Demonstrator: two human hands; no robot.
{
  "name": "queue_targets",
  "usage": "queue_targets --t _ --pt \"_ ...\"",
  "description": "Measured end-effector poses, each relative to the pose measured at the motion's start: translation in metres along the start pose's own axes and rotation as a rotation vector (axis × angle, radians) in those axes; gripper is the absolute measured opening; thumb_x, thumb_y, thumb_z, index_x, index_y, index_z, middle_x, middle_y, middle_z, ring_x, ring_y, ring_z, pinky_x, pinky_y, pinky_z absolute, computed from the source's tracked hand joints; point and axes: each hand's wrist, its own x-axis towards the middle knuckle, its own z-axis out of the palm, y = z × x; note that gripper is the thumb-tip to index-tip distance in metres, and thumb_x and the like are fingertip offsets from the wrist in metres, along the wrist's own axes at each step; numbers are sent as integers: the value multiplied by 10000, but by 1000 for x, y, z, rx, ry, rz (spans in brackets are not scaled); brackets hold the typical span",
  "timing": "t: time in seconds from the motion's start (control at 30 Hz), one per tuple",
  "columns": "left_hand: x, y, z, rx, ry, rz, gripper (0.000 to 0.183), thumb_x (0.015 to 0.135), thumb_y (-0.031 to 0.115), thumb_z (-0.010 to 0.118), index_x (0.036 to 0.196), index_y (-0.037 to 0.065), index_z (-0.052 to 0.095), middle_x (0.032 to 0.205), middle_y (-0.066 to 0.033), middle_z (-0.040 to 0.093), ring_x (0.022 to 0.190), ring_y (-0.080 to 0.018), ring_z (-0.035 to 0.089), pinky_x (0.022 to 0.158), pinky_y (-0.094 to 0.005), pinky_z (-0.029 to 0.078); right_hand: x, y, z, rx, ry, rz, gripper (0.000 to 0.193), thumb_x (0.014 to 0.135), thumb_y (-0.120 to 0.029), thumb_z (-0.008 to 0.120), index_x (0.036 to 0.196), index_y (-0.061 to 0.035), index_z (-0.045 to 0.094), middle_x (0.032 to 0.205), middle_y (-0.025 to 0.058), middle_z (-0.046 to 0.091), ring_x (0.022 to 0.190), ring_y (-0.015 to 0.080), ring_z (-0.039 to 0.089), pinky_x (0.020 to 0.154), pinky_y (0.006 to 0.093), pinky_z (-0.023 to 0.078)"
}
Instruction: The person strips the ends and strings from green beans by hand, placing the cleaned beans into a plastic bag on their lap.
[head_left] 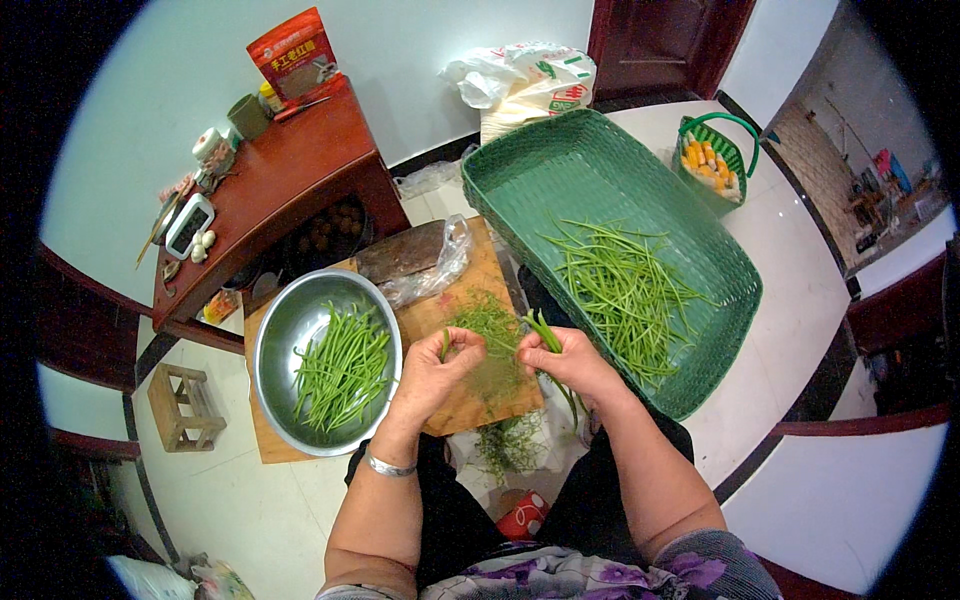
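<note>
Fingers of my left hand [428, 378] are pinched together, and a short green piece of bean [445, 344] shows at them. My right hand [580, 368] is closed round a few long green beans [543, 332], whose ends stick out above and below the fist. Between and beyond the hands, thin green trimmings [490, 328] lie on a wooden board [280, 436]. At the left stands a steel bowl [300, 306] holding a pile of green beans [345, 368]. A large green woven basket [570, 150] at the right holds more long beans [628, 300].
A cleaver-like dark blade [400, 252] and a clear plastic bag [455, 255] lie on the board's far part. More trimmings [508, 445] lie below its near edge. A red-brown table [300, 140], a low wooden stool [183, 405] and a handled basket of corn [715, 185] stand around.
</note>
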Motion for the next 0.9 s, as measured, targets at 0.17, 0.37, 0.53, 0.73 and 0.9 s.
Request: queue_targets --t 0.17,0.37,0.53,0.73,0.9 --pt "0 -2 3 59 -1 33 124 744 114 588 825 21 567 735 42 520 667 -21 454 589 -163 382 -1 1 0 -90 -19 -23 104 730 -111 563 788 -25 555 688 -11 536 653 70 483 635 222 394" --pt "-1 -5 5 168 4 48 88 754 107 553 768 21 569 649 56 502 580 -7 420 508 -170 366 -3 5 1 -178 -7 -81 82 728 -86 557 782 -24 559 691 -33 525 651 48 461 618 215 393" --pt "1 -15 4 244 -10 105 95 748 101 537 747 8 556 614 25 497 554 -20 408 488 -190 363 -4 4 2 -220 10 -113 88 726 -83 559 787 -20 558 684 -40 508 643 44 443 606 211 387" --pt "0 -13 3 333 -39 93 92 741 96 528 718 8 534 603 15 485 559 -26 409 497 -197 366 -4 4 1 -327 36 -147 96 719 -72 563 798 -17 557 689 -28 513 650 49 447 615 209 388" --pt "1 -10 1 14 -42 -32 54 743 90 522 740 37 533 645 47 483 554 -22 402 493 -172 345 -6 -2 5 -260 65 -186 120 696 -53 586 802 -11 549 712 -17 524 674 58 460 641 215 396"
